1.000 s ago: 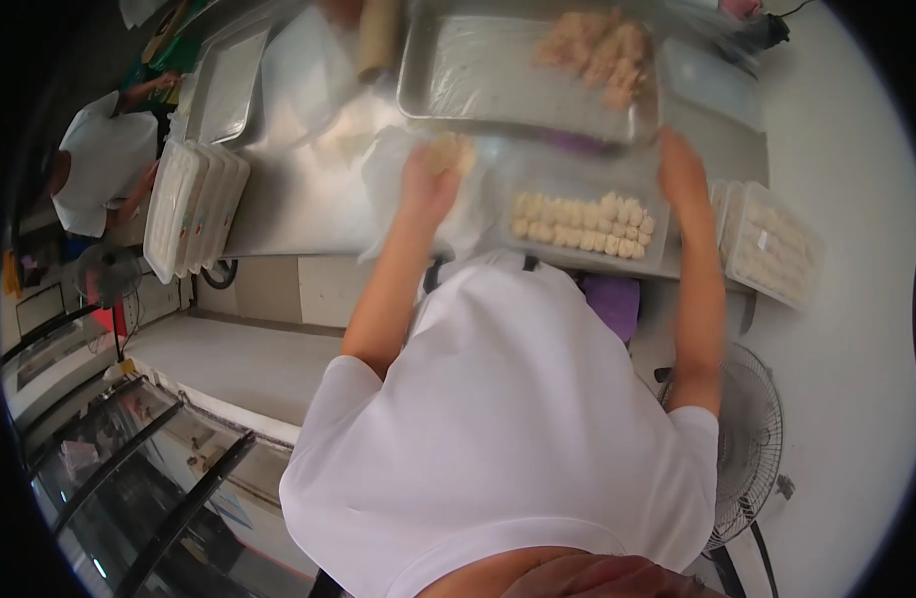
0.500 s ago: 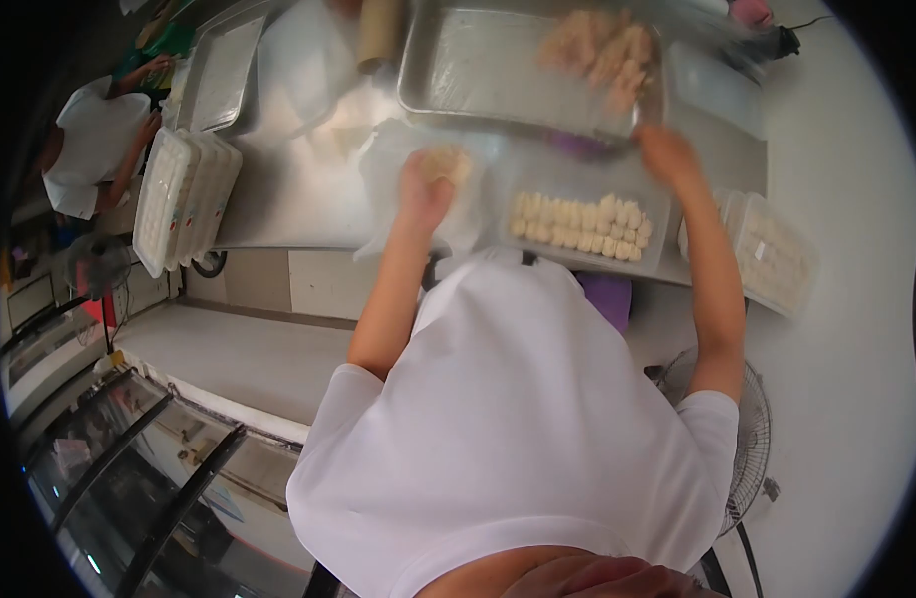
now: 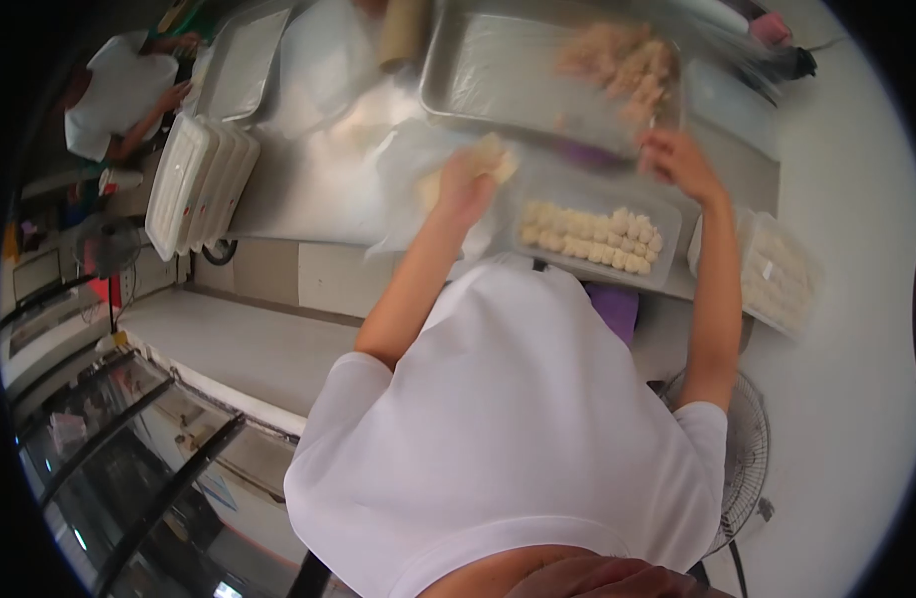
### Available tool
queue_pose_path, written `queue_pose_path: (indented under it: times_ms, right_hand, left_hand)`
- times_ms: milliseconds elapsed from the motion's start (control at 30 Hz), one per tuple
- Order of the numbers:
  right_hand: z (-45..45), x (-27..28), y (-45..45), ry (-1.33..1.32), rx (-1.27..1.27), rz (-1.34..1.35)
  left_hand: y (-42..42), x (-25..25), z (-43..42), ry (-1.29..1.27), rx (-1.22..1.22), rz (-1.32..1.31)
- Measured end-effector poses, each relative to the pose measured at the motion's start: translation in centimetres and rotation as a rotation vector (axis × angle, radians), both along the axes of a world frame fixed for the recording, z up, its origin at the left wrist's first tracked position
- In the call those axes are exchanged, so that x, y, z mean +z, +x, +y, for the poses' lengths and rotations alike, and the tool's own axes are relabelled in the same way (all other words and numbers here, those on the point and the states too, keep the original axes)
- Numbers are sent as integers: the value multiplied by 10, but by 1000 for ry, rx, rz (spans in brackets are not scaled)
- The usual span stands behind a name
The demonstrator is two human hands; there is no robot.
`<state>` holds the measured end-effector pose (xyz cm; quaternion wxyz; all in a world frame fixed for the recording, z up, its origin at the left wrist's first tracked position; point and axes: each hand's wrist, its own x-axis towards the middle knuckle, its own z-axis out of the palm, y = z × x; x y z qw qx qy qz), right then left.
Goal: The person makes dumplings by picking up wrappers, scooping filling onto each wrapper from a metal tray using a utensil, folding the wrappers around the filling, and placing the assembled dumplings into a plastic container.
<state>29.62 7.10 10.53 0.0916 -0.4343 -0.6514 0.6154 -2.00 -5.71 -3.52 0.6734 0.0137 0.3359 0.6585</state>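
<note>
My left hand is closed on a thin, pale yellow dough wrapper, over a crumpled clear plastic sheet. More pale yellow dough shows on the sheet beside my wrist. At the near right corner of a metal tray is my right hand, its fingers bent together; whatever they grip is too blurred to make out. Pinkish minced filling is heaped in the tray's right part. Between my arms, a clear plastic box holds rows of small pale dumplings.
Lidded plastic boxes stand on edge at the left of the steel table. Another filled box lies right of my forearm. A cardboard tube and a second tray lie beyond. A co-worker stands far left. A fan is behind my right arm.
My left hand has shifted right with the wrapper, nearer the dumpling box. My right hand stays by the tray corner, its fingers now turned left. The whole view has shifted slightly.
</note>
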Motion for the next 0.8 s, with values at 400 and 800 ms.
queue_pose_path:
  times_ms: [400,800]
  right_hand:
    - [-119,-14,-66,1095,-74,-425]
    - [-132,0,-80,1193,-125,-314]
  left_hand:
    - [42,71,35,56,73,-146]
    - [8,103,2,406,-201,-92]
